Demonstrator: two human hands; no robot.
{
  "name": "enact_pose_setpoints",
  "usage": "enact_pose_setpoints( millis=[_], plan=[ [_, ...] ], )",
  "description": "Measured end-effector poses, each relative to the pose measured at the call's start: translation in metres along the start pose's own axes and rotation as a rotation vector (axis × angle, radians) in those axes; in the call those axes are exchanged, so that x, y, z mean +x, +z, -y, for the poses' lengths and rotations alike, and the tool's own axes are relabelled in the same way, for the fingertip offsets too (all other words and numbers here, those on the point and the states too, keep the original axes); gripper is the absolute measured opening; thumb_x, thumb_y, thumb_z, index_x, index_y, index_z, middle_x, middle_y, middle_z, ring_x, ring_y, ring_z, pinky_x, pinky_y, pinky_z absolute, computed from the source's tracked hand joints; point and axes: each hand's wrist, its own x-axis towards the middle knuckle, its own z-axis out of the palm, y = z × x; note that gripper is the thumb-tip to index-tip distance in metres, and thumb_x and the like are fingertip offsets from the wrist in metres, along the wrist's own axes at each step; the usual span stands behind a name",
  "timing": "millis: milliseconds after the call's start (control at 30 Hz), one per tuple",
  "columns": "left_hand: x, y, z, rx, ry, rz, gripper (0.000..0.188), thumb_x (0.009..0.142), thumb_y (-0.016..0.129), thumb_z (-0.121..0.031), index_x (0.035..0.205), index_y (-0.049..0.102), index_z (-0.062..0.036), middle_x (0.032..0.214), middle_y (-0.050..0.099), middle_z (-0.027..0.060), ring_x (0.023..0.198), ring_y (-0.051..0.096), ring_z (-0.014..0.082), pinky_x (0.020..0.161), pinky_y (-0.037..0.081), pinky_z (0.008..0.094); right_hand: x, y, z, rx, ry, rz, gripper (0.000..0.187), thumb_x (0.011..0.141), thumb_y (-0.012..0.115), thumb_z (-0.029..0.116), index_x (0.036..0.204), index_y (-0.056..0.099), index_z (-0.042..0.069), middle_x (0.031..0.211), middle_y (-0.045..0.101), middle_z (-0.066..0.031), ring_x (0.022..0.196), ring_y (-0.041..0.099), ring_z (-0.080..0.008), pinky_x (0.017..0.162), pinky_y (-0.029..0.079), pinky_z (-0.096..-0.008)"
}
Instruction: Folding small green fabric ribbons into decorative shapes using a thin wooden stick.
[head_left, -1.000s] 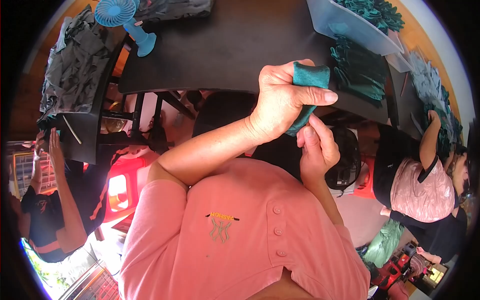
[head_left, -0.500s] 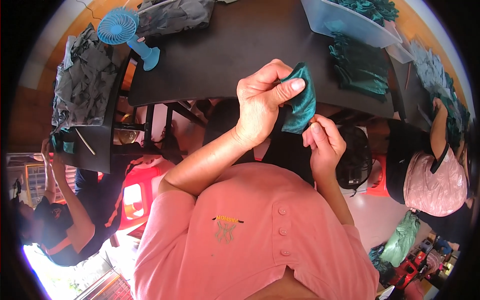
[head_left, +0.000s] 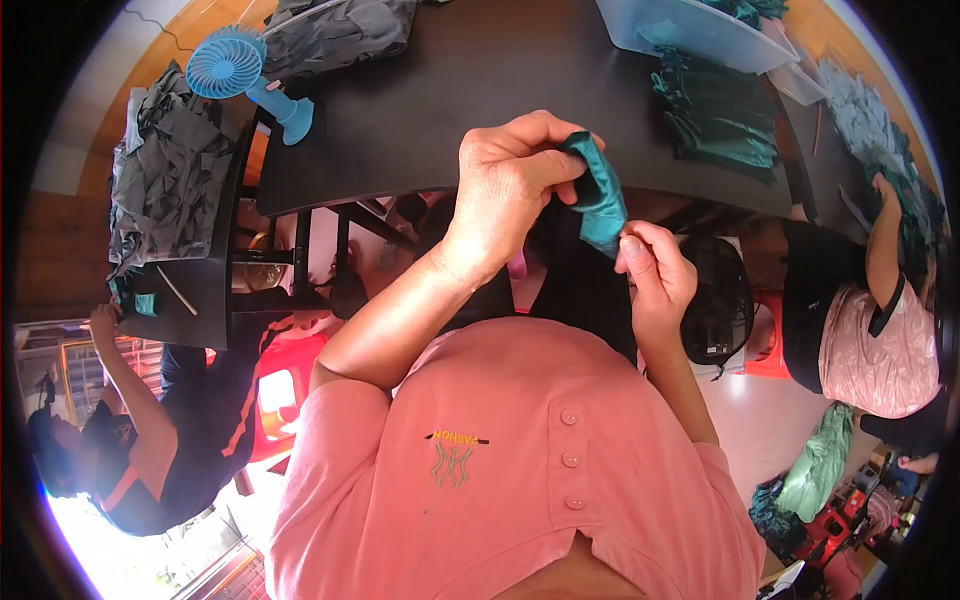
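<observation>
A small piece of shiny dark green fabric hangs in front of my chest, over the near edge of the black table. My left hand grips its upper end between thumb and bent fingers. Lower down, my right hand has thumb and forefinger pinched together at the fabric's bottom right edge. The cloth is curled between the two hands, with its inner side in shadow.
A pile of green fabric pieces lies at right, below a clear plastic bin. At left stand a blue fan and a heap of grey cloth. Co-workers sit on both sides. A black mesh fan is beside my right hand.
My left hand has shifted slightly left and turned, its thumb now tucked behind the fabric's edge. The cloth has curled and narrowed. My right hand stays pinched near its lower edge.
</observation>
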Motion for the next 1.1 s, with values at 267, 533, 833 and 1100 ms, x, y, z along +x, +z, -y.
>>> enact_pose_setpoints(
  millis=[267,533,833,1100],
  plan=[
    [-0.007,0.008,0.017,-0.111,0.106,-0.038,0.020,0.076,0.049,0.008,0.075,0.068,0.0003,0.074,0.065,0.0035,0.060,0.054,0.0059,0.051,0.039,0.0206,0.006,0.004,0.014,0.350,0.318,0.170,0.015,0.091,0.061,0.012,0.086,0.063,-0.002,0.061,0.052,-0.0002,0.054,0.044,-0.0052,0.049,0.031,-0.0206],
    [0.001,0.000,0.038,0.122,0.381,-0.099,0.016,0.073,0.045,0.008,0.064,0.056,0.0005,0.065,0.056,0.0025,0.053,0.045,0.0066,0.050,0.036,0.0219,-0.005,0.006,0.020,0.439,0.276,0.094,0.010,0.087,0.061,0.003,0.085,0.063,-0.006,0.062,0.051,-0.0014,0.054,0.044,-0.0069,0.051,0.032,-0.0228],
    [0.002,0.001,0.050,0.161,0.356,-0.046,0.020,0.072,0.049,0.009,0.080,0.066,0.0009,0.075,0.056,0.0022,0.058,0.045,0.0060,0.051,0.038,0.0204,0.002,-0.011,0.015,-0.138,-0.043,0.067,0.011,0.088,0.066,0.006,0.086,0.065,-0.005,0.068,0.057,-0.0014,0.059,0.046,-0.0059,0.054,0.035,-0.0194],
    [-0.002,-0.014,0.021,-0.085,-0.125,0.236,0.022,0.091,0.062,-0.011,0.106,0.066,0.0058,0.095,0.064,0.0113,0.073,0.064,0.0139,0.053,0.048,0.0230,0.003,-0.015,0.010,-0.312,-0.227,-0.042,0.007,0.088,0.065,0.003,0.090,0.064,-0.003,0.072,0.058,-0.0045,0.062,0.048,-0.0073,0.056,0.039,-0.0210]
  ],
)
